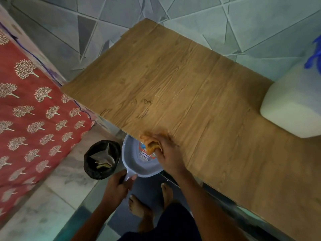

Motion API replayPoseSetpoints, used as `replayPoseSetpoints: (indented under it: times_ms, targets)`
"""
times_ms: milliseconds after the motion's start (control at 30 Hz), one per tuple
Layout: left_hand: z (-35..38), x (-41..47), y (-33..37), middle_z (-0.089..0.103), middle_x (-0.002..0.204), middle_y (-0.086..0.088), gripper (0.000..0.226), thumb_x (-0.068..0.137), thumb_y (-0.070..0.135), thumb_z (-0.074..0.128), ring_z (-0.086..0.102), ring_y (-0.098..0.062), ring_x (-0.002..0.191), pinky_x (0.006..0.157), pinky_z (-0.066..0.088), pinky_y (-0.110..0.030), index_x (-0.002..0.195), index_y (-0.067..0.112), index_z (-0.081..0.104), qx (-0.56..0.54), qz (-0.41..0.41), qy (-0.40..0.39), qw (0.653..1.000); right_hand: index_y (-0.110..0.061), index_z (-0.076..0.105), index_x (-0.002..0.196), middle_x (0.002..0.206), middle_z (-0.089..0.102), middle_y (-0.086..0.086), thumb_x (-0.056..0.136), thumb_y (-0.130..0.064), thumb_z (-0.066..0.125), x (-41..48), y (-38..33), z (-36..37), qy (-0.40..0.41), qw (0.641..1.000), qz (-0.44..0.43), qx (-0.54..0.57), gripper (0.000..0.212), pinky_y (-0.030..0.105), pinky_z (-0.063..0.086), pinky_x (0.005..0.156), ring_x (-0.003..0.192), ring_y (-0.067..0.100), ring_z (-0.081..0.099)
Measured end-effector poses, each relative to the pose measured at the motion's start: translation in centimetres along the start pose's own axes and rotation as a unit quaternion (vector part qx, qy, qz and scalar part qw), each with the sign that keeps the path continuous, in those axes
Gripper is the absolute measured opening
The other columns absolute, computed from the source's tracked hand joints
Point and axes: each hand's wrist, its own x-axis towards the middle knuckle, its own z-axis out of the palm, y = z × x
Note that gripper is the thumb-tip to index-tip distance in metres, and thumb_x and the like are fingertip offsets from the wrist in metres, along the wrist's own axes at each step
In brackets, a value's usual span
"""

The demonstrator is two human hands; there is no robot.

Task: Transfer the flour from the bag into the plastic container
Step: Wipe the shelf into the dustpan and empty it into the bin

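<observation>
Wood-grain table (173, 75); right grip (167, 154) clamps cloth (150, 145), left grip (118, 186) clamps dustpan (129, 153); bin (87, 165) beside.

We have one view only, a wide-angle camera worn on the head. We look steeply down and forward: the tabletop (182, 84) runs diagonally across the frame, and the floor (57, 193) and bare feet (137, 206) lie straight below. The left hand (118, 186) and right hand (167, 153) sit near the lens, low in frame.
</observation>
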Motion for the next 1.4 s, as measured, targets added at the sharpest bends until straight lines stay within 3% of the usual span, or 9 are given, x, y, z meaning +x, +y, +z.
replayPoseSetpoints:
  times_ms: [100,367,667,833,967,1067,1133,1200,1400]
  targets:
    - [0.4,-0.1,0.3,0.049,0.047,-0.002,0.040,0.093,0.029,0.069,0.043,-0.011,0.041,0.047,0.034,-0.024,0.069,0.001,0.053,0.008,0.004,-0.004,1.000,-0.014,0.062,0.124,0.091,0.067,-0.010,0.092,-0.011,0.055,-0.1,-0.3,-2.8,0.006,0.988,0.064,0.139,0.033,0.016,0.049,0.070,0.076,-0.006,0.061]
    - [2.6,-1.0,1.0,0.050,0.047,-0.002,0.032,0.095,0.021,0.068,0.047,-0.008,0.042,0.046,0.037,-0.027,0.065,0.013,0.058,0.038,-0.005,0.023,0.999,-0.007,0.057,0.134,0.116,0.070,0.011,0.091,-0.008,0.061,5.4,8.6,-14.7,0.242,0.960,0.138,0.016,0.043,0.025,0.053,0.084,0.100,0.015,0.066]
    - [4.0,-1.9,1.2,0.050,0.048,-0.001,0.038,0.093,0.025,0.071,0.045,-0.009,0.045,0.049,0.034,-0.026,0.060,0.014,0.055,0.034,-0.030,0.064,0.997,-0.015,0.058,0.131,0.124,0.066,0.007,0.092,-0.031,0.053,-0.2,2.0,-1.5,0.020,0.999,-0.041,0.013,0.042,0.052,0.049,0.102,0.113,0.026,0.063]
    - [4.4,-2.0,1.4,0.049,0.049,0.002,0.039,0.092,0.025,0.072,0.044,-0.006,0.046,0.049,0.033,-0.026,0.058,0.022,0.055,0.037,-0.037,0.085,0.995,-0.019,0.061,0.128,0.121,0.067,-0.001,0.095,-0.032,0.056,-0.8,-0.3,-0.4,-0.071,0.987,-0.031,0.140,0.036,0.031,0.051,0.091,0.108,-0.006,0.059]
    - [4.9,-2.0,2.0,0.051,0.047,0.007,0.041,0.091,0.021,0.072,0.045,-0.002,0.044,0.047,0.033,-0.016,0.053,0.028,0.058,0.033,-0.035,0.101,0.994,-0.016,0.065,0.117,0.105,0.069,-0.006,0.088,-0.011,0.065,3.7,0.8,-6.7,0.077,0.952,0.100,0.280,0.030,0.010,0.049,0.076,0.089,-0.012,0.064]
    - [4.8,-1.4,1.5,0.054,0.050,0.006,0.033,0.091,0.028,0.072,0.047,-0.002,0.047,0.051,0.037,-0.026,0.062,0.017,0.063,0.026,-0.042,0.099,0.994,-0.010,0.060,0.125,0.111,0.064,0.000,0.089,-0.002,0.060,9.1,5.5,-13.5,0.204,0.951,0.119,0.200,0.036,0.005,0.048,0.077,0.087,-0.005,0.061]
    - [4.6,-1.0,0.9,0.051,0.049,0.004,0.035,0.091,0.028,0.073,0.045,-0.004,0.047,0.050,0.035,-0.030,0.059,0.021,0.059,0.033,-0.054,0.111,0.992,-0.010,0.061,0.127,0.114,0.069,0.007,0.087,-0.020,0.057,13.0,10.0,-16.9,0.237,0.961,0.118,0.083,0.041,0.033,0.059,0.082,0.093,0.017,0.067]
    - [4.7,-0.4,0.5,0.048,0.049,0.003,0.037,0.090,0.028,0.074,0.043,-0.008,0.046,0.047,0.034,-0.035,0.060,0.018,0.056,0.026,-0.055,0.119,0.991,-0.014,0.058,0.128,0.114,0.071,0.014,0.088,-0.031,0.053,16.7,14.7,-19.0,0.211,0.968,0.126,-0.049,0.044,0.051,0.056,0.084,0.096,0.035,0.069]
    - [4.7,0.6,1.1,0.050,0.048,0.003,0.034,0.086,0.036,0.073,0.044,-0.010,0.045,0.052,0.034,-0.027,0.061,0.019,0.058,0.013,-0.037,0.130,0.991,-0.010,0.060,0.123,0.112,0.067,0.019,0.083,-0.050,0.032,21.4,16.6,-14.1,0.093,0.962,0.102,-0.235,0.064,0.050,0.047,0.092,0.104,0.039,0.061]
